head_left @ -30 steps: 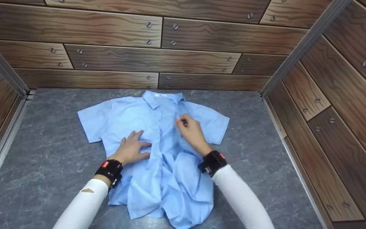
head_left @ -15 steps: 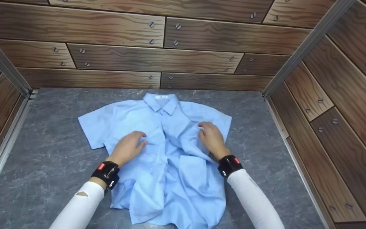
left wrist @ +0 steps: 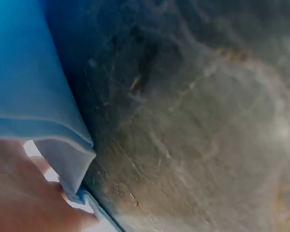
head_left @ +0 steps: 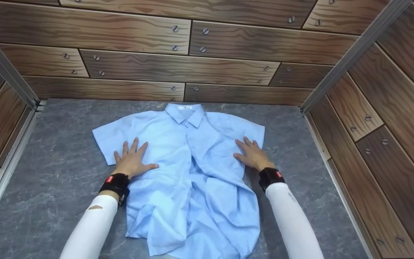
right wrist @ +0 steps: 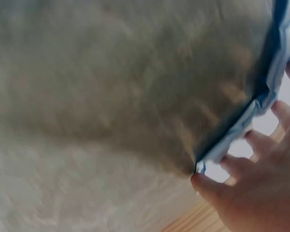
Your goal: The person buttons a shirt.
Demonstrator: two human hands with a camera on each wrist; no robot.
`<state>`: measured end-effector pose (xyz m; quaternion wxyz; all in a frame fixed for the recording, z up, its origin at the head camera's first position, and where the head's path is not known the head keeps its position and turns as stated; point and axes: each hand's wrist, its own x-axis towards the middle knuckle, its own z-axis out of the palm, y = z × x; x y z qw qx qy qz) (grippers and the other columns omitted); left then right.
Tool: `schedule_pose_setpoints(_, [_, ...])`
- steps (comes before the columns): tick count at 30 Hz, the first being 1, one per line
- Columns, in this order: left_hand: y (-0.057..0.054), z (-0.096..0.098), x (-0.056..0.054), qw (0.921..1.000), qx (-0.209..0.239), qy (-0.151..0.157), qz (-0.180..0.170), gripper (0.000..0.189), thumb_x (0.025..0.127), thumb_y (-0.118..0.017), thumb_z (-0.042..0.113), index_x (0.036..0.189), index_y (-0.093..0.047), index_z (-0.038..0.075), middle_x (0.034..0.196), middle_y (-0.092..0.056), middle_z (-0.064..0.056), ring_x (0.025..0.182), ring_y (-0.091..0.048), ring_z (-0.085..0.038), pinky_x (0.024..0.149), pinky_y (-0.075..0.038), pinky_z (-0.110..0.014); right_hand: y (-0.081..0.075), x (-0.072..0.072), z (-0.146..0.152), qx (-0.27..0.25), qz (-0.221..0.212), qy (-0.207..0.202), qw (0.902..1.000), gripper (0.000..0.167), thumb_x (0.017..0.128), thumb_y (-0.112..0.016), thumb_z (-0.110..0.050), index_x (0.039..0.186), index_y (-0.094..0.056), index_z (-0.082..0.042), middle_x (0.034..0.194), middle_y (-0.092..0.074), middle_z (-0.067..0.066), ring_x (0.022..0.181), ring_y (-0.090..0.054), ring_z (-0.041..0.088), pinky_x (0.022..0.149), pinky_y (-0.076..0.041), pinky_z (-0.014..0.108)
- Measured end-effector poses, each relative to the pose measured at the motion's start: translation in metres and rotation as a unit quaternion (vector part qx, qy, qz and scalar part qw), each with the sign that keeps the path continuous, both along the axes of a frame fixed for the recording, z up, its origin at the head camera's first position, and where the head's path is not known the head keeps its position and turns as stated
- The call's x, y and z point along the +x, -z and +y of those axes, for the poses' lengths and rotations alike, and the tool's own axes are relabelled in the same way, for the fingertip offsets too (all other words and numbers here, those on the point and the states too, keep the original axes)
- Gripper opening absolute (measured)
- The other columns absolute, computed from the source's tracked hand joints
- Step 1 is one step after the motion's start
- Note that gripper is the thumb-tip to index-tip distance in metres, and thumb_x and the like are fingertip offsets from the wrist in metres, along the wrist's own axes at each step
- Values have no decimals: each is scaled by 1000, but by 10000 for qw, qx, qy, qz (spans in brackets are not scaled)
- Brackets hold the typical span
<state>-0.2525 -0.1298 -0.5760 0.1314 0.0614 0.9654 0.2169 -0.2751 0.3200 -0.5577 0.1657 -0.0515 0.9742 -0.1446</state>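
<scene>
A light blue short-sleeved shirt (head_left: pixel 167 151) lies front up with its collar at the far end; the lower right part is rumpled. On the shirt's left side, near the armpit, my left hand (head_left: pixel 131 162) rests with fingers spread. My right hand (head_left: pixel 253 154) lies at the shirt's right side, just below the sleeve, fingers extended over the cloth. In the left wrist view part of my left hand (left wrist: pixel 29 193) shows beside the sleeve edge. The right wrist view has my right hand (right wrist: pixel 261 179) with its fingertips along the shirt's edge (right wrist: pixel 237 125).
The shirt lies on a grey marbled surface (head_left: pixel 59 180). Wood-patterned walls stand at the back (head_left: pixel 138 64) and on both sides. Metal rails (head_left: pixel 358 43) run along the corners.
Both hands have moved apart towards the shirt's sides, their fingers now spread. The right front panel and collar, earlier bunched near my right hand, now lie spread out flatter.
</scene>
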Motion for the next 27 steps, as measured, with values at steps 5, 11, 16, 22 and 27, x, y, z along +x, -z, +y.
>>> schedule_pose_setpoints(5, [0, 1, -12, 9999, -24, 134, -34, 109, 72, -69, 70, 155, -20, 18, 162, 0, -18, 144, 11, -50, 104, 7, -76, -9, -16, 4, -60, -345, 76, 9994, 65, 99, -46, -46, 155, -21, -26, 163, -5, 11, 146, 1, 46, 110, -10, 70])
schedule_pose_setpoints(11, [-1, 2, -25, 9997, -174, 143, 25, 112, 70, -69, 72, 155, -20, 19, 162, 1, -19, 143, 11, -52, 102, 5, -78, -13, -34, -9, 189, -425, 299, 9985, 63, 99, -47, -38, 155, -21, -24, 163, -6, 13, 147, 0, 46, 110, -12, 71])
schedule_pose_setpoints(16, [-6, 6, -20, 9991, -286, 4, 297, 109, 74, -70, 67, 155, -19, 14, 160, -4, -24, 144, 5, -52, 103, 1, -79, -14, -30, -31, 354, 333, 335, 9983, 67, 97, -50, -35, 154, -22, -13, 161, -13, 17, 147, -11, 43, 111, -16, 68])
schedule_pose_setpoints(22, [-18, 13, 7, 9982, -93, 309, 505, 89, 85, -64, 56, 151, -29, 7, 155, -25, -26, 144, -14, -48, 107, -7, -75, -15, 10, -45, 238, 1006, -254, 9943, 65, 95, -57, -39, 149, -35, -9, 157, -25, 20, 142, -26, 45, 110, -28, 61])
schedule_pose_setpoints(27, [-19, 10, 31, 9961, -196, 858, -86, 101, 77, -69, 62, 153, -26, 13, 159, -9, -25, 145, -3, -50, 105, -4, -77, -12, 38, -43, 230, 484, -733, 9959, 75, 90, -63, -47, 150, -34, -12, 159, -19, 20, 143, -19, 49, 111, -24, 63])
